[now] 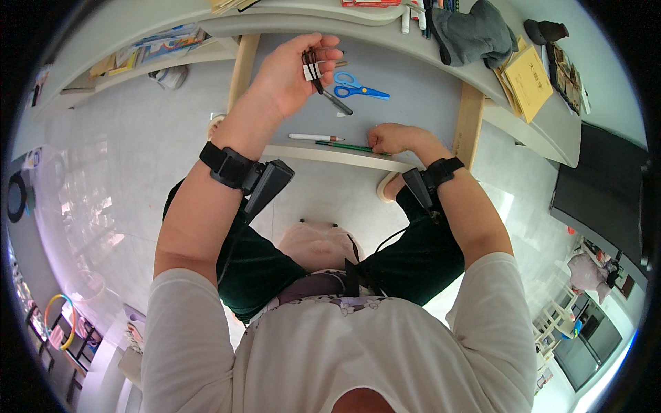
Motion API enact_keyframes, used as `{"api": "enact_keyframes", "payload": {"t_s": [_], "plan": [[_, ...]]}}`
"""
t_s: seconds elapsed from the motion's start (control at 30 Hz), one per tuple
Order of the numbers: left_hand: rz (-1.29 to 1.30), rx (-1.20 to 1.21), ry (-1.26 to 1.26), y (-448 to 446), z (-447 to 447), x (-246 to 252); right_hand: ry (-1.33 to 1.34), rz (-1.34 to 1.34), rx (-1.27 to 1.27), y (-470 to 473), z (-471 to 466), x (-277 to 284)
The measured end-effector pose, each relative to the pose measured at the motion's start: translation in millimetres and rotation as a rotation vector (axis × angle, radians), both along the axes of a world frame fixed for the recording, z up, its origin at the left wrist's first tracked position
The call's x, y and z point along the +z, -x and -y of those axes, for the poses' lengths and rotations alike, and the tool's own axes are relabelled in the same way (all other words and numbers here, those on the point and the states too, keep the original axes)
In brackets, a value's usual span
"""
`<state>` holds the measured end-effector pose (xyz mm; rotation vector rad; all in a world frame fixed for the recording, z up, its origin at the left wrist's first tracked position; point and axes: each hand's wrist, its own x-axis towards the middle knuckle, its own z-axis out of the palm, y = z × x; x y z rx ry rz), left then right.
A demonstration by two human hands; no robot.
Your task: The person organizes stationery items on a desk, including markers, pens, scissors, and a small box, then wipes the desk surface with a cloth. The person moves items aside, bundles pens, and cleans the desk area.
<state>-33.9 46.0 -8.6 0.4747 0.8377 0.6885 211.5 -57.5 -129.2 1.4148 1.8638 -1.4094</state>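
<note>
My left hand (pixel 299 72) is raised over the left part of an open drawer (pixel 423 98), palm partly up. A small bundle of dark cable with white tags (pixel 311 71) lies against its curled fingers. Just below that bundle is a dark grey pen (pixel 336 101); whether the hand holds it too, I cannot tell. Blue-handled scissors (pixel 356 89) rest on the drawer floor between my hands. Near the drawer front, my right hand (pixel 391 138) has its fingers curled down at the end of a green pencil (pixel 345 146). A white pencil or pen (pixel 316 137) lies beside the green one.
The desktop (pixel 330 23) curves above the drawer. On its right are a grey cloth item (pixel 467 33) and yellow booklets (pixel 528 80). Books (pixel 165 44) fill a shelf at left. The drawer's front panel (pixel 335 156) crosses above my knees.
</note>
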Motion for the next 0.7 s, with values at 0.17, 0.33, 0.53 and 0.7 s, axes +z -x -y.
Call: {"api": "enact_keyframes", "payload": {"t_s": [0.17,0.33,0.53,0.7], "plan": [[0.027,0.013,-0.022,12.8,-5.6,4.8,0.020,-0.012,0.005,5.8,-0.5,-7.7],[0.019,0.034,-0.045,24.2,-2.6,5.9,0.124,-0.061,-0.033,5.8,-2.5,-13.6],[0.026,0.032,-0.034,32.4,5.0,8.5,0.198,-0.064,-0.187,5.5,-1.9,-11.5],[0.002,0.060,-0.042,34.2,9.6,14.0,0.097,-0.030,-0.046,9.5,-2.5,-11.9]]}}
